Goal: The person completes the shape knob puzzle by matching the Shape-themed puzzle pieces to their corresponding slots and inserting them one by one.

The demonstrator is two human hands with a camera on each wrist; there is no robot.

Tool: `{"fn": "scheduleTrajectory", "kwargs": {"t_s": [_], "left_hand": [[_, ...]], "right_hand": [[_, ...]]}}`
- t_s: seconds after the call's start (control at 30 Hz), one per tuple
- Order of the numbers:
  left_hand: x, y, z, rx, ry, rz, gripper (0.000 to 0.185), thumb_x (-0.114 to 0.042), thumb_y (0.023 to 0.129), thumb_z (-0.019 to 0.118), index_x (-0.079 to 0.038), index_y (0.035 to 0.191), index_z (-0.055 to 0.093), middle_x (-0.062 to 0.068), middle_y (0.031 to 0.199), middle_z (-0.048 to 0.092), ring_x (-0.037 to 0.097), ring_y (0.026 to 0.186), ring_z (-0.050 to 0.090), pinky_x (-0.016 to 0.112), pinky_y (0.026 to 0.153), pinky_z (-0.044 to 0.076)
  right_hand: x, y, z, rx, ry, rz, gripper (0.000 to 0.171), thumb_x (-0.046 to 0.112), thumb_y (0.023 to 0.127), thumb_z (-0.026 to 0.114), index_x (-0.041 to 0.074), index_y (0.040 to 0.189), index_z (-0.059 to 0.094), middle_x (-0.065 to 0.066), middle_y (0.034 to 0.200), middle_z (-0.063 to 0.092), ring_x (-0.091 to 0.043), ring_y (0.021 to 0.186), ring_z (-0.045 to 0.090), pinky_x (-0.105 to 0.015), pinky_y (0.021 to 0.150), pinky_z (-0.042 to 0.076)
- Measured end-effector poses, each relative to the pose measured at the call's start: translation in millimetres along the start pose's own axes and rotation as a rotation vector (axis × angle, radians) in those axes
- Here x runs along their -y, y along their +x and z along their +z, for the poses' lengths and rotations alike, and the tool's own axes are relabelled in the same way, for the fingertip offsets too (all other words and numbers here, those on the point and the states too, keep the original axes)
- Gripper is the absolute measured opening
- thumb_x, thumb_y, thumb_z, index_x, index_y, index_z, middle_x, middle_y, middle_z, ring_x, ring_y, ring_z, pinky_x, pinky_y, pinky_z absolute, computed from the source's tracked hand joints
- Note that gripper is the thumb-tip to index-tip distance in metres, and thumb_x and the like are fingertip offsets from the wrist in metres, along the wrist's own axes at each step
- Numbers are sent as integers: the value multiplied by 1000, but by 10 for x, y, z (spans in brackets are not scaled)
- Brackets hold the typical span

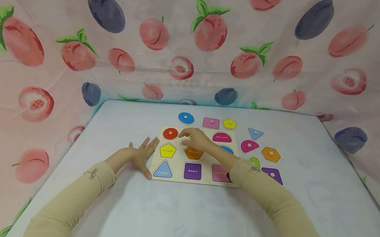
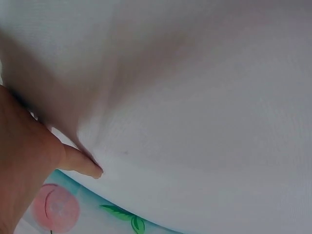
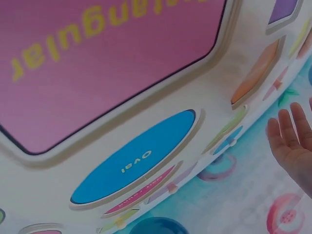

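A wooden shape-puzzle board [image 1: 179, 159] lies on the white table [image 1: 186, 210]. My left hand [image 1: 142, 154] lies flat, fingers spread, against the board's left edge; the left wrist view shows only its thumb [image 2: 80, 163] on the tabletop [image 2: 204, 122]. My right hand [image 1: 195, 138] hovers over the board's top row, its fingertips beside a red circle piece [image 1: 170, 133] seated in its slot. I see nothing in that hand. It hides the top middle slot. The right wrist view shows the pink rectangle slot [image 3: 112, 63] and the blue oval slot [image 3: 136, 156] close up.
Loose knobbed pieces lie beyond and right of the board: blue oval [image 1: 186, 118], pink rectangle [image 1: 211, 122], yellow pentagon [image 1: 229, 123], blue triangle [image 1: 255, 133], magenta half round [image 1: 249, 146], orange hexagon [image 1: 271, 154], purple square [image 1: 272, 175]. Fruit-print cloth [image 1: 193, 44] walls the table.
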State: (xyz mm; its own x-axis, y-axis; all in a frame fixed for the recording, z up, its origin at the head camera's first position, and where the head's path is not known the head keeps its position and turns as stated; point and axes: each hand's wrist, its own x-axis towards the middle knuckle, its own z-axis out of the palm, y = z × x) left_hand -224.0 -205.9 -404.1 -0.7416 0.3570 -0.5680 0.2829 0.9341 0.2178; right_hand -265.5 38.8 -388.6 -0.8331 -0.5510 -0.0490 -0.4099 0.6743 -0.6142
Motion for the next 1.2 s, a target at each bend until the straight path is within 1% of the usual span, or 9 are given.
{"fn": "scheduleTrajectory", "kwargs": {"t_s": [0.23,0.37,0.53,0.7,0.87,1.0,1.1,1.2], "left_hand": [[-14,26,8,4,-5,20,140,-59,59,81,-10,150,-14,10,157,-21,37,143,-21,81,95,-7],[-26,24,7,13,12,12,140,-60,59,80,-11,150,-14,9,157,-21,37,143,-21,81,95,-6],[-53,17,-24,13,22,8,138,-59,60,80,-11,150,-13,9,158,-19,37,143,-20,80,96,-5],[-66,6,-53,17,28,5,136,-58,61,80,-10,151,-11,10,158,-17,37,144,-17,80,97,-2],[-60,-15,-62,21,29,5,134,-57,62,80,-9,151,-9,11,159,-14,39,144,-15,80,98,1],[-58,-43,-67,15,15,13,134,-56,62,80,-8,151,-7,12,159,-14,40,144,-13,80,99,2],[-49,-64,-70,7,2,36,133,-55,63,80,-6,151,-6,14,158,-14,41,144,-13,79,100,1],[-25,-85,-69,-5,0,63,131,-56,64,79,-4,151,-4,15,158,-12,41,144,-12,77,101,0]], "right_hand": [[22,-177,-15,9,-24,11,24,16,88,66,11,112,66,-6,115,65,-25,115,54,-41,101,45],[24,-312,-31,12,4,7,24,13,88,66,9,111,66,-8,114,64,-26,114,53,-42,100,46],[1,-485,-64,7,30,8,21,11,88,65,8,108,67,-7,111,67,-26,112,55,-41,98,48],[-30,-645,-94,-9,16,-27,20,11,86,68,7,106,67,-7,110,69,-27,112,58,-41,97,49],[-70,-801,-147,-29,-18,-58,23,9,84,70,7,106,66,-8,112,68,-28,113,59,-42,98,48],[-110,-918,-192,-24,-36,-78,24,9,84,69,7,108,66,-7,113,68,-27,114,58,-42,98,47],[-115,-1019,-234,-24,-50,-70,24,9,85,69,9,109,66,-6,113,68,-27,114,58,-43,98,48],[-124,-1108,-281,-30,-67,-44,25,12,85,69,10,110,66,-6,112,68,-27,114,58,-44,97,49]]}}
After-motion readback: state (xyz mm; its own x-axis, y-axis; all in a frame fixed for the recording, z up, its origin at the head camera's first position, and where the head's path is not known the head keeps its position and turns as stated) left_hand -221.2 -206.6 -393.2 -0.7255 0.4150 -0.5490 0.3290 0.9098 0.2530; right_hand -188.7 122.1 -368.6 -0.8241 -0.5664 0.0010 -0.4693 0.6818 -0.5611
